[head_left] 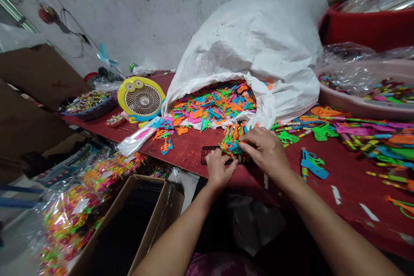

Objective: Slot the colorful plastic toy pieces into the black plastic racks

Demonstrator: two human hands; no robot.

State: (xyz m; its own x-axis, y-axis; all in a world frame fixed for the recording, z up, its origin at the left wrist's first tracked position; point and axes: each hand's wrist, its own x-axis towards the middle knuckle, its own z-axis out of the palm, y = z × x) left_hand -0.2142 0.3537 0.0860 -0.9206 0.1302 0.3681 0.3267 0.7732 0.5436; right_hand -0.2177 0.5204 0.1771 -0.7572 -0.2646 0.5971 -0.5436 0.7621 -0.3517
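Near the front edge of the worktop, a black rack lies under both hands, probably placed so that the forearms reach it without stretching. The right hand comes over the rack's right end, thumb and forefinger pinching what looks like a blue-green piece; so fine a hold seems to suit something small and thin. The left hand rests its fingers at the rack's near side, perhaps to steady it; whether it grasps anything cannot be told. Just behind, orange and green pieces stand in a row, though the hands hide whether they sit in the rack.

Toward the back edge, the white sack lies on its side, its mouth facing the person, likely so that the loose pieces inside stay within reach. The yellow fan stands left of it, turned toward the person, presumably for air. Along the right, a heap of toys is kept well apart from the rack, while one blue toy lies between, nearer the right hand. Below the front edge, at left, a carton holds black goods
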